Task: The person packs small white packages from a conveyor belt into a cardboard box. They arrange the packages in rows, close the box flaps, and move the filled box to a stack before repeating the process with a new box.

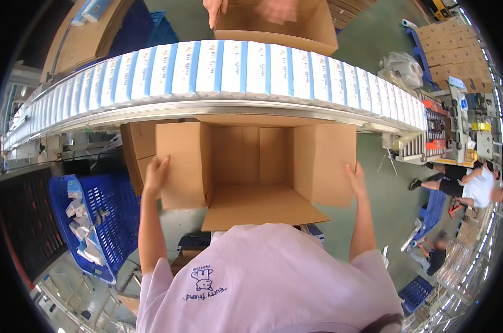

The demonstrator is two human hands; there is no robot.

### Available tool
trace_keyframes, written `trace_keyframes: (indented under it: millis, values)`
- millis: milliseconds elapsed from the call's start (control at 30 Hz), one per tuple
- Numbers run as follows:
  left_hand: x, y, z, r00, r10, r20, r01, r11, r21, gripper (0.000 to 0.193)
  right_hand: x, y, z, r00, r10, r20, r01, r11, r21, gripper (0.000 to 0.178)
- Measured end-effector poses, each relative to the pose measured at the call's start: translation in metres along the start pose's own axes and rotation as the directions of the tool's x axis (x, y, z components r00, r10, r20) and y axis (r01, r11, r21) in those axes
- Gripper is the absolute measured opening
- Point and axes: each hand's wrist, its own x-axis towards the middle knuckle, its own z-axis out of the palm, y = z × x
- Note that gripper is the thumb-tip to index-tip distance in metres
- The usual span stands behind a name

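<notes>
Clearly, the left hand (155,174) and right hand (356,178) pinch the side flaps (180,166) of an open cardboard box (251,161), set between the fingers. Being empty, it should feel light, fairly stiff, best held by both sides. Beyond the fingers stand packs (233,65).

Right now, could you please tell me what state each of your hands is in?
Left hand: closed on the outer edge of the left flap of the open cardboard carton.
Right hand: closed on the outer edge of the right flap.
</notes>
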Motion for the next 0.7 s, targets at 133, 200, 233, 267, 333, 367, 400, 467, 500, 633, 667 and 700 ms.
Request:
trace_keyframes:
  millis: [133,200,233,267,333,367,400,467,500,633,667,700]
  values:
    - [0.043,0.013,0.025,0.641,0.707,-0.298,-0.114,0.472,0.874,0.036,0.045,-0.058,0.031,0.830,-0.349,-0.435,0.054,0.827,-0.559,0.049]
    - [0.030,0.123,0.041,0.512,0.829,-0.227,-0.328,0.432,0.840,0.034,0.058,-0.154,0.033,0.616,-0.652,-0.442,0.233,0.687,-0.688,0.035]
    - [0.040,0.153,0.056,0.463,0.864,-0.196,-0.452,0.420,0.787,0.031,0.079,-0.180,0.042,0.600,-0.711,-0.366,0.418,0.669,-0.614,0.032]
    - [0.054,0.176,0.070,0.507,0.849,-0.147,-0.363,0.365,0.857,0.038,0.101,-0.212,0.056,0.793,-0.526,-0.308,0.433,0.842,-0.322,0.029]
    - [0.084,0.220,0.083,0.602,0.789,-0.123,-0.175,0.280,0.944,0.055,0.129,-0.261,0.088,0.811,-0.551,-0.199,0.324,0.705,-0.631,0.036]
    - [0.091,0.232,0.089,0.669,0.729,-0.146,-0.070,0.257,0.964,0.066,0.129,-0.281,0.104,0.817,-0.528,-0.231,0.182,0.617,-0.765,0.041]
    - [0.092,0.241,0.094,0.750,0.651,-0.119,-0.043,0.227,0.973,0.070,0.128,-0.289,0.121,0.848,-0.495,-0.191,0.174,0.599,-0.781,0.053]
    - [0.100,0.257,0.100,0.883,0.465,-0.070,-0.005,0.159,0.987,0.079,0.140,-0.296,0.126,0.933,-0.344,-0.109,0.197,0.737,-0.646,0.073]
    - [0.113,0.260,0.094,0.943,0.327,-0.063,-0.062,0.358,0.931,0.084,0.153,-0.297,0.117,0.971,-0.235,-0.044,0.188,0.865,-0.465,0.082]
    - [0.131,0.241,0.088,0.920,0.337,-0.197,-0.114,0.715,0.690,0.115,0.165,-0.288,0.119,0.982,-0.116,-0.151,0.064,0.948,-0.311,0.116]
    - [0.126,0.241,0.088,0.908,0.361,-0.211,-0.142,0.740,0.657,0.112,0.156,-0.296,0.116,0.981,-0.141,-0.134,0.089,0.938,-0.336,0.122]
    - [0.119,0.240,0.086,0.896,0.384,-0.225,-0.171,0.764,0.623,0.109,0.144,-0.294,0.115,0.964,-0.207,-0.166,0.140,0.928,-0.344,0.119]
